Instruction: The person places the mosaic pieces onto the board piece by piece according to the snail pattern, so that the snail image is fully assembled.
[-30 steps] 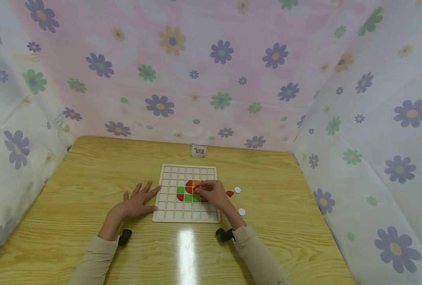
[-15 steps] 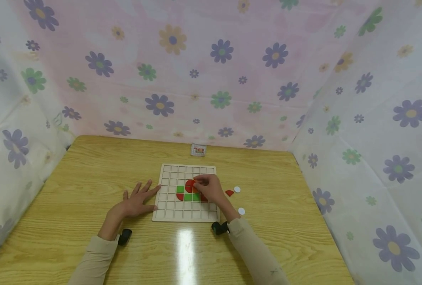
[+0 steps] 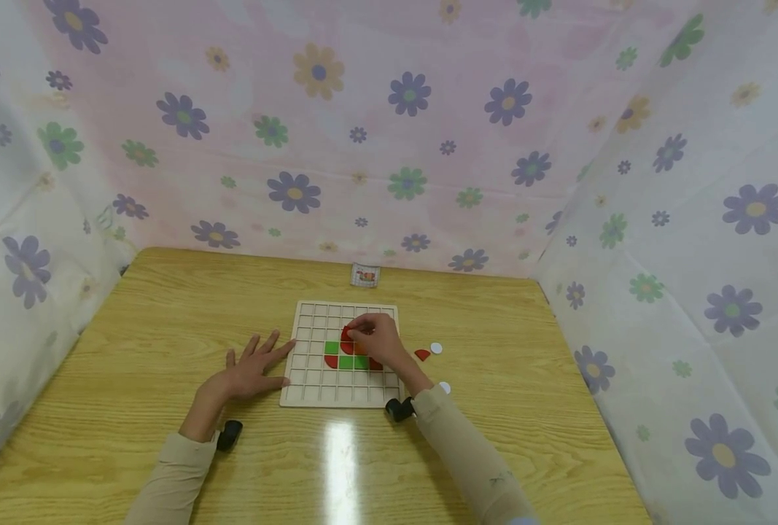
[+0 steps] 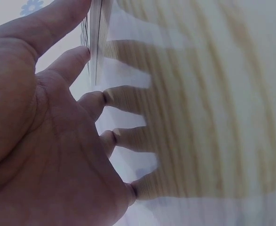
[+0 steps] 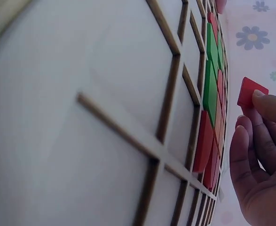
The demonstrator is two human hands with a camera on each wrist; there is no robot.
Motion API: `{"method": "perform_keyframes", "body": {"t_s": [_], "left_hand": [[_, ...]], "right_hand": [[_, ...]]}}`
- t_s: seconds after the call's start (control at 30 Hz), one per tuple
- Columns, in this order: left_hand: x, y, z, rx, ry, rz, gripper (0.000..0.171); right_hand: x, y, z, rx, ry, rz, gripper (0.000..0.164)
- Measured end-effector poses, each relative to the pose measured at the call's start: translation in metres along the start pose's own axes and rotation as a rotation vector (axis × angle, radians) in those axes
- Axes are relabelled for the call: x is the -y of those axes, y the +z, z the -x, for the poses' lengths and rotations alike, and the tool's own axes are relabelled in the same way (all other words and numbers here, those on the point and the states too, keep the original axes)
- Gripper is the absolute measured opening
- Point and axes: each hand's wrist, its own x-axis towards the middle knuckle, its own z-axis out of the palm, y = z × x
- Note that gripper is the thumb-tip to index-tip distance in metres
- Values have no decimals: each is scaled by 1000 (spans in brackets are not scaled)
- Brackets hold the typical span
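Note:
My right hand [image 3: 385, 346] is above the wooden grid board [image 3: 310, 394], pinching a small flat red piece [image 5: 247, 92] between thumb and finger. In the right wrist view the red piece is raised off the grid. Set in the board are green square pieces [image 3: 345, 362], a red rounded piece [image 3: 332, 361] and further red and orange ones, partly covered by my right hand. My left hand [image 3: 251, 375] lies on the table with fingers spread. Its thumb and a fingertip reach the board's left edge.
A loose red quarter-round piece [image 3: 422, 354] and two white discs [image 3: 436, 348] lie right of the board. A small picture card [image 3: 365, 275] lies behind it, near the flowered cloth [image 3: 336, 146]. Black wrist cameras [image 3: 230, 435] hang by both sleeves.
My right hand has moved left and slightly away over the board, carrying the red piece toward the upper left of the coloured pieces. My left hand has stayed still.

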Motion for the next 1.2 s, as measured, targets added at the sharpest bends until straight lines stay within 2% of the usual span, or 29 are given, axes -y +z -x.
{"method": "perform_keyframes", "body": {"t_s": [0.13, 0.37, 0.63, 0.93, 1.2], "left_hand": [[0, -1, 0, -1, -1, 1, 77], [1, -1, 0, 8, -3, 2, 77], [-1, -1, 0, 8, -3, 6, 77], [1, 0, -1, 8, -4, 8, 77], [-1, -1, 0, 5, -7, 3, 77]], "right_hand": [[3, 6, -5, 6, 13, 13, 9], [4, 14, -15, 24, -19, 67, 9], [4, 17, -25, 62, 7, 134, 11], [7, 21, -28, 84, 61, 164, 13], [7, 24, -28, 72, 73, 188, 10]]}}
